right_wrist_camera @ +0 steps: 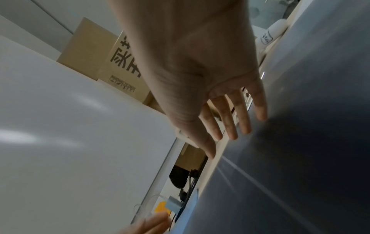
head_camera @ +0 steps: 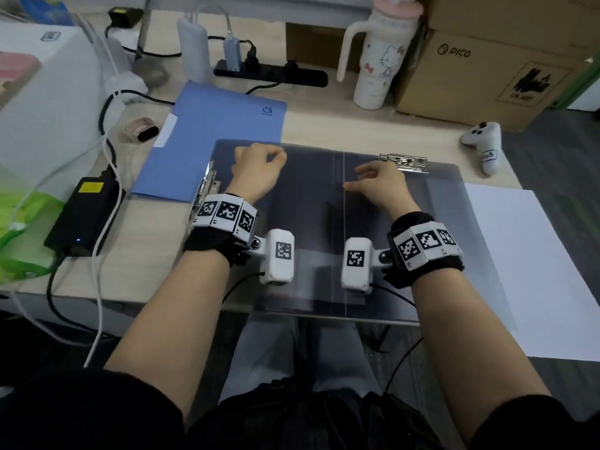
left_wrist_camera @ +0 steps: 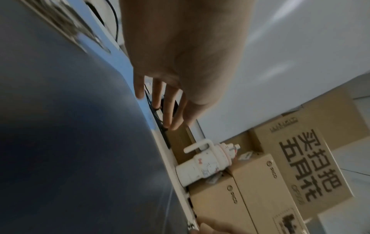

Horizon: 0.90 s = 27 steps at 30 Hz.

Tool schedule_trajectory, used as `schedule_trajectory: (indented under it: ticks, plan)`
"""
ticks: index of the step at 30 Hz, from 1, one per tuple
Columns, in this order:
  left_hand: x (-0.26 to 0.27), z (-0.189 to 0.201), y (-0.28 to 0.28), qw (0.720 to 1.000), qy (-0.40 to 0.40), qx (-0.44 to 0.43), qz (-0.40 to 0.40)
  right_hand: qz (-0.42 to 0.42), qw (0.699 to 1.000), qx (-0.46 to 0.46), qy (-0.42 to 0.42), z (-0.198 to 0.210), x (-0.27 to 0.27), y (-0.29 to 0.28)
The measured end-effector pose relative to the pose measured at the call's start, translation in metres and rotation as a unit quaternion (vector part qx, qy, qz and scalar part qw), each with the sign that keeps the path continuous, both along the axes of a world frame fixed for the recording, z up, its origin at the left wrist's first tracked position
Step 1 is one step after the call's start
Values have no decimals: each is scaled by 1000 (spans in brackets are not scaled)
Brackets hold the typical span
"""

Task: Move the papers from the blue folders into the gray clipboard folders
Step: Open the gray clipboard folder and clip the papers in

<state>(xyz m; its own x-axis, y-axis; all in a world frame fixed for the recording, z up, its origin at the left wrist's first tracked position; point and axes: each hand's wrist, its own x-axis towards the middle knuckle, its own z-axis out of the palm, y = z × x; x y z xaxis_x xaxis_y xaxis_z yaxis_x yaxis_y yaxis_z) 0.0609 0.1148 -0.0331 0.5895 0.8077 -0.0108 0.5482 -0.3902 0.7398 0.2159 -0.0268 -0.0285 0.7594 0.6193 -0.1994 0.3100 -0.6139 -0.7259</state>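
Note:
Gray clipboard folders (head_camera: 308, 222) lie flat across the desk's front middle. One metal clip (head_camera: 404, 162) sits at their far edge, another (head_camera: 206, 190) at the left side. A closed blue folder (head_camera: 220, 131) lies behind them to the left, with a strip of white paper showing at its left edge. My left hand (head_camera: 259, 164) hovers over the gray surface (left_wrist_camera: 70, 126) near its far left corner, fingers (left_wrist_camera: 168, 110) relaxed and holding nothing. My right hand (head_camera: 380, 181) is over the middle right, empty, with its fingers (right_wrist_camera: 260, 102) extended close to the gray cover (right_wrist_camera: 300, 142).
A white sheet (head_camera: 535, 271) lies right of the gray folders, at the desk's front edge. Behind stand a white tumbler (head_camera: 380, 60), a cardboard box (head_camera: 487, 69), a white controller (head_camera: 483, 144) and a power strip (head_camera: 272, 73). A black adapter (head_camera: 84, 216) with cables lies left.

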Motion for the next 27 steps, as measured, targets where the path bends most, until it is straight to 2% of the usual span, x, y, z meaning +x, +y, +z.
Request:
schedule_trajectory:
  ticks: [2, 5, 10, 13, 17, 23, 27]
  plan:
    - [21, 4, -10, 997, -52, -37, -46, -29, 999, 21, -17, -2, 17, -9]
    - [56, 3, -27, 991, -69, -74, -90, -71, 996, 4, -46, -5, 44, -25]
    - [111, -7, -44, 986, -53, -115, -104, -82, 987, -127, -53, -19, 82, -42]
    - [136, -13, -49, 987, -48, -129, -86, -53, 979, -191, -43, -21, 91, -49]
    - [163, -22, -53, 991, -52, -111, -51, -19, 973, -225, -39, -23, 98, -54]
    - [186, -31, -50, 997, -36, -69, 1, 17, 971, -238, -28, -28, 101, -57]
    - [191, -34, -45, 999, -16, -49, 5, 25, 972, -235, -18, -30, 101, -58]
